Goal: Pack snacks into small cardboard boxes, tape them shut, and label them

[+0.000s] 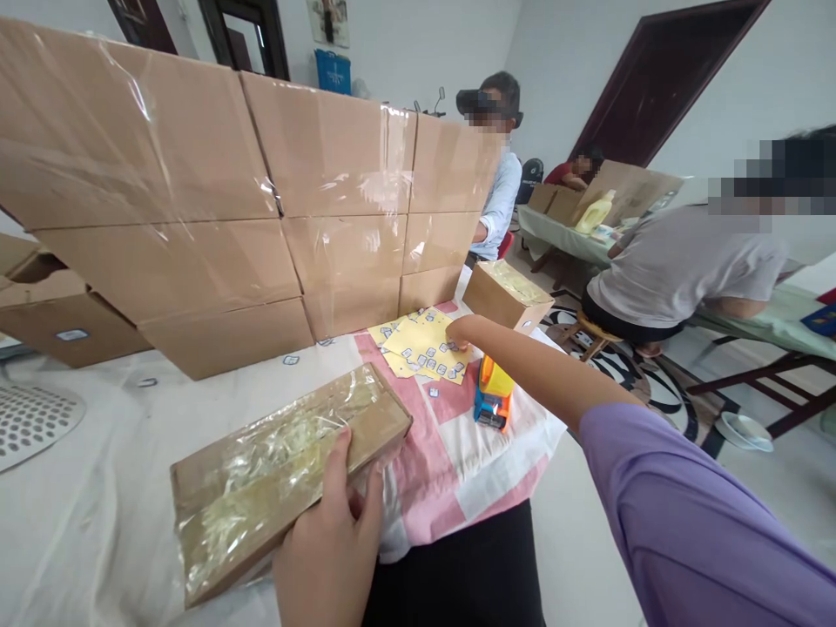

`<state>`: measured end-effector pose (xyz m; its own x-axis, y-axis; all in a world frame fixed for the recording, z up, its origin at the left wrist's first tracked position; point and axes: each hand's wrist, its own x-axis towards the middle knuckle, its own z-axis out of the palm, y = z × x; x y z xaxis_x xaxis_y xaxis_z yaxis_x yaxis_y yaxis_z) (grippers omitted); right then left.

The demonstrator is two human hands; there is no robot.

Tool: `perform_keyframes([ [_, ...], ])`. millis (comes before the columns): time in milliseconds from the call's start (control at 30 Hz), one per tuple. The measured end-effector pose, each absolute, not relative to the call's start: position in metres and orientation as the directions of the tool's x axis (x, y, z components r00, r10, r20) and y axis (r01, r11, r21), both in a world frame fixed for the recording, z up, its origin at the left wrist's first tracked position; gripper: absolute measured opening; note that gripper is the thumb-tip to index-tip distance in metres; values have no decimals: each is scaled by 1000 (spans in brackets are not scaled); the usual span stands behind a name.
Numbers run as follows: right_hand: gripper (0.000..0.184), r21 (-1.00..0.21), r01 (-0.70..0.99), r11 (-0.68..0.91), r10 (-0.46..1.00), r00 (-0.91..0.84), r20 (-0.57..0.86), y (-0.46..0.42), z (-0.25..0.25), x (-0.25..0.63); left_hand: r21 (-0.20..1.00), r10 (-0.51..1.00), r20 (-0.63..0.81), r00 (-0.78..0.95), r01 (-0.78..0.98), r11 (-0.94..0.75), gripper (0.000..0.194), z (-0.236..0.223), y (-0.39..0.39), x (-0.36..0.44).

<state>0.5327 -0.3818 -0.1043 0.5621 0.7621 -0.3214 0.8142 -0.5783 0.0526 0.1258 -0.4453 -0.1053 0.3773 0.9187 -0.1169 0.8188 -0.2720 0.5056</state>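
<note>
My left hand [340, 527] grips the near long side of a flat cardboard box [274, 470], with the index finger on top and the thumb by its side. Clear tape covers the box top. Over at the right, my right hand [461, 333] is at the edge of several yellow sheets [418, 346] bearing small white-and-blue labels. Its fingers look curled together, and whatever they pinch is hidden. Just below that forearm lies an orange, yellow and blue tape dispenser [492, 396].
A tall wall of taped cardboard boxes [215, 192] stands along the table's far side. Another box [508, 292] sits past my right forearm. Loose labels [291, 360] dot the white cloth [117, 453]. One person [500, 192] is behind the boxes; others work at tables on the right.
</note>
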Motion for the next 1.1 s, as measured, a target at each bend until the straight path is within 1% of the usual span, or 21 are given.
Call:
perform_keyframes([
  [100,23,180,825,-535,674,546,-497,-378,-107,537,504,913,-125,388,818,-279,67,-100,-447,125],
  [167,23,232,842,-486,636,523,-567,-379,-105,540,504,910,-112,400,812,-295,62,-93,-449,125],
  [267,23,276,873,-403,608,481,-632,-385,-101,544,514,913,-64,403,798,-316,56,-86,-451,125],
  [400,23,285,901,-325,587,429,-686,-393,-98,544,532,911,-44,410,782,-326,59,-85,-452,125],
  [567,23,263,915,-306,584,399,-707,-398,-95,544,539,919,-32,393,781,-315,62,-86,-453,125],
  [667,22,242,921,-306,633,387,-670,-401,-91,544,547,918,-28,395,775,-316,63,-86,-454,125],
  [767,26,195,932,-307,701,360,-615,-402,-88,540,554,919,-31,394,772,-312,61,-86,-454,125],
  [833,27,167,935,-312,714,347,-608,-401,-88,536,556,918,-41,395,772,-307,61,-87,-453,125],
  [967,29,181,927,-328,687,365,-629,-396,-93,523,561,915,-86,393,779,-282,62,-88,-452,125],
  [1100,26,194,926,-324,679,370,-634,-393,-98,514,569,924,-82,373,779,-263,60,-84,-454,127],
])
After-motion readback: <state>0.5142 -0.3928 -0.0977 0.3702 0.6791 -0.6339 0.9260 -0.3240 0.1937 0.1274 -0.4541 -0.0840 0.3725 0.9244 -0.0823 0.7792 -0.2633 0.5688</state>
